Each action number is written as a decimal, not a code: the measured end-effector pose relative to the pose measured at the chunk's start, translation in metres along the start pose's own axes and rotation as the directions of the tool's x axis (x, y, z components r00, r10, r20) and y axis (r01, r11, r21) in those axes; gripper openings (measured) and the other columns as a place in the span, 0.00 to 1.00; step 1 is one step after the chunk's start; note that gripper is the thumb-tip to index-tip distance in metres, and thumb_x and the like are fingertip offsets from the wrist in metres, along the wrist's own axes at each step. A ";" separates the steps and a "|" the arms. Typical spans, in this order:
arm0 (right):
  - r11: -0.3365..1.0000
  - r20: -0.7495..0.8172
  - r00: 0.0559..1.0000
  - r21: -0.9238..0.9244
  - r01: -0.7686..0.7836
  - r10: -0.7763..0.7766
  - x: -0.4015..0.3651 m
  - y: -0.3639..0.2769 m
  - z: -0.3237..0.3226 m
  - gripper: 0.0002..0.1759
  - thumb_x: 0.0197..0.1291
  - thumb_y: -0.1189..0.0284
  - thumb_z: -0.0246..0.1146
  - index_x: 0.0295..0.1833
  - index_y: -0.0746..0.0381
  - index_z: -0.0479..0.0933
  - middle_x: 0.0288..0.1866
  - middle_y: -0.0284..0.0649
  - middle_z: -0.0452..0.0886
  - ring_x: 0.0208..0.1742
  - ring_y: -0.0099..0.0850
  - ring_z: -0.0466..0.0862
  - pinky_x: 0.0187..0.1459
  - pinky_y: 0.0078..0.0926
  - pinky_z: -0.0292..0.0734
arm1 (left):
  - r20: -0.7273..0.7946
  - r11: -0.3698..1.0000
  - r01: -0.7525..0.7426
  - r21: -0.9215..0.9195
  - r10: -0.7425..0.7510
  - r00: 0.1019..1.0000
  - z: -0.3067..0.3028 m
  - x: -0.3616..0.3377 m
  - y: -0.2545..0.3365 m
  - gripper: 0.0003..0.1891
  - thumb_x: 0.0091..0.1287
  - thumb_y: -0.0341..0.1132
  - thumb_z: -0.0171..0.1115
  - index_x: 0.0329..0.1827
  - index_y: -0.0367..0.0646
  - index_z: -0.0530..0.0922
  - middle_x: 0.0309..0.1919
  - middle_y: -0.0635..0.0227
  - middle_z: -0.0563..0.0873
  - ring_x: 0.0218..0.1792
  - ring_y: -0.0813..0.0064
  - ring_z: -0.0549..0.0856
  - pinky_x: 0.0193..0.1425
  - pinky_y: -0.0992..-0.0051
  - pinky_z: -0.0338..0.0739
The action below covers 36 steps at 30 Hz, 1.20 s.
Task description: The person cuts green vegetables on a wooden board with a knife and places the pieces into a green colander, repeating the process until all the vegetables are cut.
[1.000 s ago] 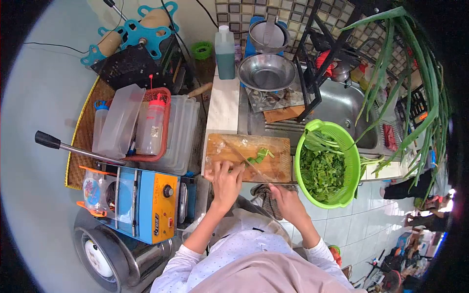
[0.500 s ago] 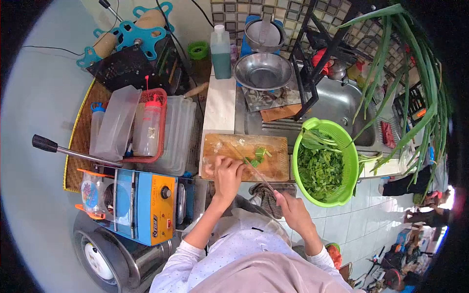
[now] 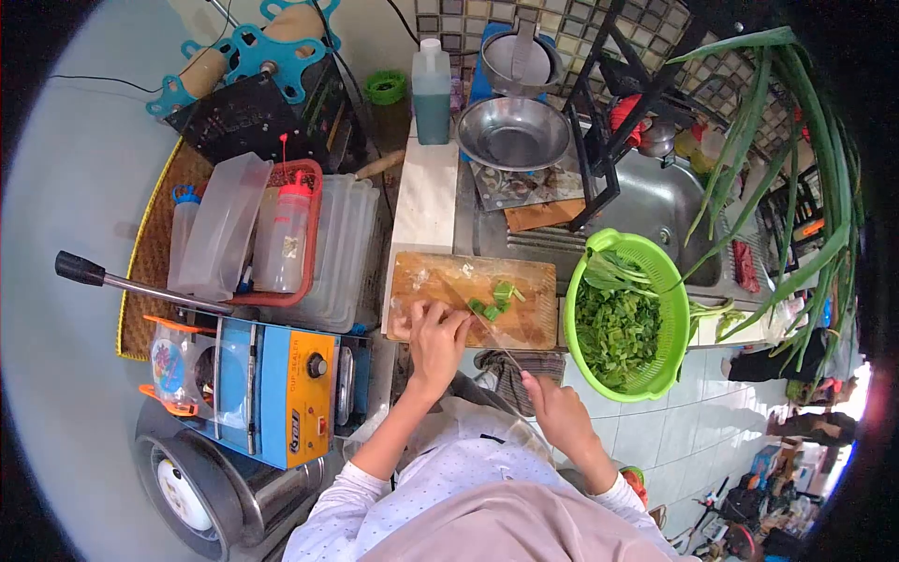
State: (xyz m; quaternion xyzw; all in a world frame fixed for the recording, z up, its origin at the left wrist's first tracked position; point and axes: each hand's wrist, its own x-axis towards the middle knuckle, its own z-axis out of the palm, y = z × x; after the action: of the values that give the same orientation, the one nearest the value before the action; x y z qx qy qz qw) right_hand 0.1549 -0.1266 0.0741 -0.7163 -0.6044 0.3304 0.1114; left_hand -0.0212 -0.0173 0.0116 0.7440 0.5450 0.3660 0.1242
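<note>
My right hand [image 3: 560, 412] is closed round the handle of a kitchen knife [image 3: 494, 343], whose thin blade slants up and left across the wooden cutting board [image 3: 534, 323]. My left hand [image 3: 436, 342] rests on the board's near left part, fingers curled together with their tips close to the blade. Whatever lies under those fingers is hidden. Several chopped green pieces [image 3: 503, 292] lie on the board, just right of the blade. To the right of the board, a light-green basket [image 3: 678, 323] holds chopped leafy greens [image 3: 613, 328].
Behind the board are a steel bowl [image 3: 514, 136] and a bottle of green liquid [image 3: 432, 98]. A sink [image 3: 660, 201] lies beyond the basket. Long green leaves [image 3: 833, 178] hang at the right. On the left stands a blue cup sealer [image 3: 272, 403] with a long lever.
The view has shifted slightly. Cut green pieces beside the blade lie a little more spread out. Both hands keep nearly the same places, and the knife remains in my right hand.
</note>
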 end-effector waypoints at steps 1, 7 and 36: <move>0.998 -0.015 1.000 -0.054 0.014 -0.014 0.002 0.000 0.005 0.23 0.72 0.56 0.47 0.39 0.66 0.74 0.25 0.60 0.79 0.29 0.61 0.79 0.29 0.58 0.73 | 0.013 1.000 0.000 0.008 -0.001 1.000 0.000 0.000 0.000 0.05 0.51 0.28 0.70 0.31 0.44 0.85 0.29 0.66 0.79 0.44 0.58 0.74 0.48 0.62 0.69; 0.997 -0.077 0.994 0.006 0.080 -0.079 0.024 0.000 0.013 0.24 0.72 0.55 0.46 0.38 0.66 0.74 0.24 0.60 0.79 0.29 0.61 0.79 0.30 0.57 0.73 | 0.032 0.997 -0.038 0.063 0.036 0.999 -0.002 -0.005 0.002 0.06 0.52 0.28 0.68 0.34 0.44 0.85 0.33 0.65 0.78 0.46 0.57 0.73 0.48 0.61 0.70; 0.997 0.097 0.995 0.078 -0.006 -0.002 -0.006 -0.003 0.002 0.25 0.73 0.55 0.43 0.43 0.66 0.74 0.29 0.58 0.79 0.34 0.60 0.79 0.36 0.53 0.72 | 0.013 0.996 -0.047 0.082 0.046 0.999 -0.004 -0.013 -0.012 0.02 0.54 0.32 0.67 0.30 0.47 0.84 0.34 0.71 0.79 0.48 0.62 0.74 0.51 0.56 0.58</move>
State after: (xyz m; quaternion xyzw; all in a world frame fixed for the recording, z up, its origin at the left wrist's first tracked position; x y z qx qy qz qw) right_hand 0.1511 -0.1322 0.0762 -0.6952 -0.5950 0.3883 0.1093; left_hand -0.0340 -0.0249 0.0021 0.7628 0.5416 0.3421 0.0879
